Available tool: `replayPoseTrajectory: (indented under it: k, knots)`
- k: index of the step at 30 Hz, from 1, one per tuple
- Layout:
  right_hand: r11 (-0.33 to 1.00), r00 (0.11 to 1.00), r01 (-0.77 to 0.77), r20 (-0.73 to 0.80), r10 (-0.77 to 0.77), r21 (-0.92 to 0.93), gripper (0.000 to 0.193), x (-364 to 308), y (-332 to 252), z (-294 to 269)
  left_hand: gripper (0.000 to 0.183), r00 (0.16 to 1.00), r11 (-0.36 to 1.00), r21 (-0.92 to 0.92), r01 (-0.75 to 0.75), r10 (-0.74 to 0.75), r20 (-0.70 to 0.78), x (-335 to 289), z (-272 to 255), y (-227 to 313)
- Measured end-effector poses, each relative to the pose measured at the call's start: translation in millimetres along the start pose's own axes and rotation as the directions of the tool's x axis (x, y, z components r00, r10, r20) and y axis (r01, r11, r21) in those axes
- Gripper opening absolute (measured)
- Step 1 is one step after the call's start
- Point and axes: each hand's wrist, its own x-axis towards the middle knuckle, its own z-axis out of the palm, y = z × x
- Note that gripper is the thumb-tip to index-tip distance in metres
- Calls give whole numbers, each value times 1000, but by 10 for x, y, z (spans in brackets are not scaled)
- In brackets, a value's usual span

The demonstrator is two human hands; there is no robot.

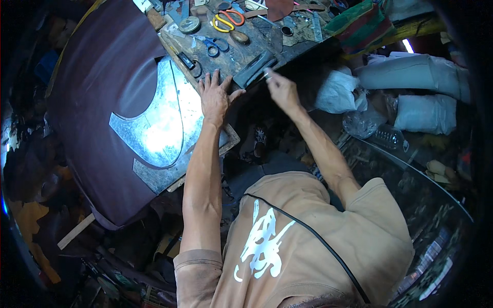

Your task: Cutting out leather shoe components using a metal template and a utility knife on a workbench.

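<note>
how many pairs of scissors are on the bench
2. The blue-handled scissors lie on the workbench just beyond the left hand. The orange-and-yellow-handled scissors lie farther back near the round tin. More may be hidden in the clutter.

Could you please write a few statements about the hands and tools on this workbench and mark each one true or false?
1. The left hand lies flat, fingers spread, on the bench beside a dark block. True.
2. The right hand rests in the person's lap. False: it is raised at the bench edge, fingertips pinched by the dark block.
3. Blue-handled scissors lie on the workbench. True.
4. The orange-handled scissors are in the left hand. False: they lie untouched farther back on the bench.
5. A large dark leather sheet partly covers a shiny metal plate. True.
</note>
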Motion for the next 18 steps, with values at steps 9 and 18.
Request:
replayPoseTrajectory:
  k: [9, 18]
  knots:
    - [992, 984, 100, 154, -87, -79, 35, -194, -89, 120, 69, 1000, 1000, -11, 10, -10, 0, -10, 3, 1]
    - [998, 994, 43, 103, -38, -52, 33, -129, -104, 106, 69, 1000, 1000, 20, 12, -12, 6, 9, 25, 3]
